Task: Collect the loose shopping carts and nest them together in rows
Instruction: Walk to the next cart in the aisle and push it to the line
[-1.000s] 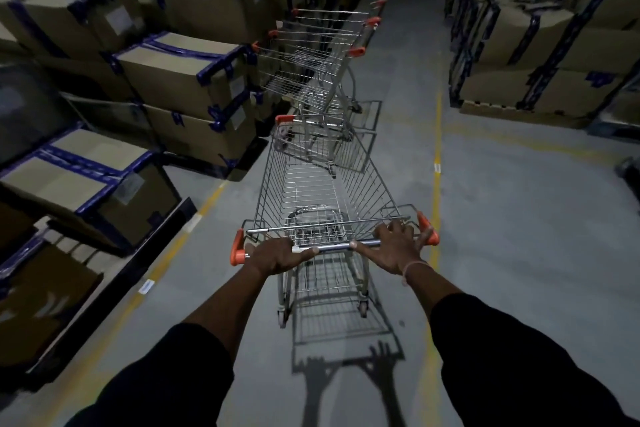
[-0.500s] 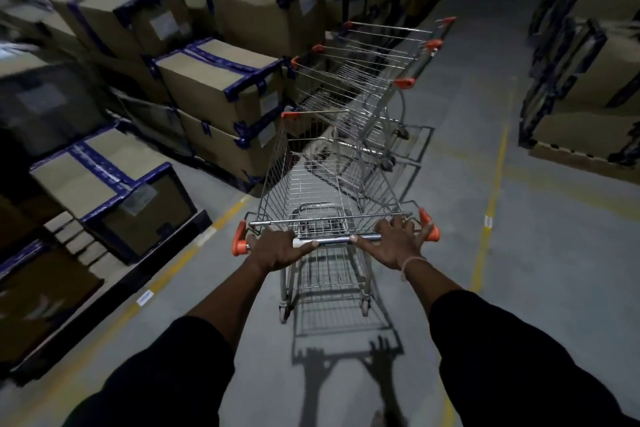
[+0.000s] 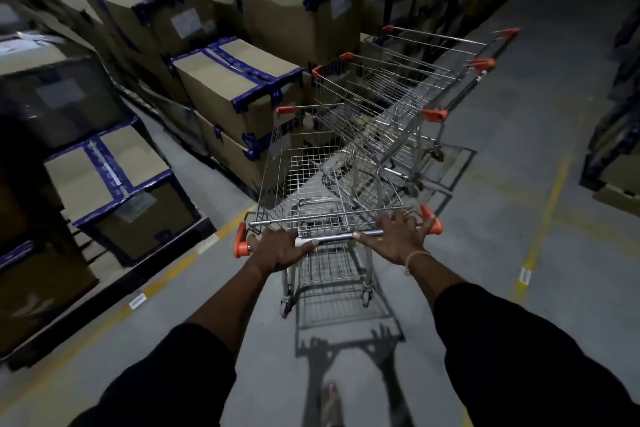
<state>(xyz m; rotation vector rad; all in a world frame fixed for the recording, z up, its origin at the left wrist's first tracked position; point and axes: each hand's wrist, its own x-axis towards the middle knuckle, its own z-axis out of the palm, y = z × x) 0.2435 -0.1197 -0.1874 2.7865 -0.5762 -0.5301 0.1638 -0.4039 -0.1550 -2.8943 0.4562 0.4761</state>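
Both arms stretched forward, black sleeves pushed up to the forearm. Left hand wraps the handle bar of the near cart, fingers curled over the top, thumb lying along the bar toward the middle. Right hand sits on the bar's right part, thumb on the bar pointing inward, fingers spread forward over it toward the basket's rear wire; can't tell how far they curl under. Thin band on the right wrist.

Near cart basket: nothing loose in it that I can make out; the child-seat flap lies at the rear end. Ahead, a row of nested carts, angled up and to the right; baskets look bare too. Near cart's front end overlaps the rear of the last cart in that row; how deep it sits inside is not clear.

Carts are silver wire mesh with orange caps on the handle ends and corners, on castors. All stand on the grey concrete floor in an aisle, just right of a yellow floor line. Cardboard boxes with blue tape are stacked on the left, close beside the carts. Dim light; cart and arm shadows fall toward the camera.
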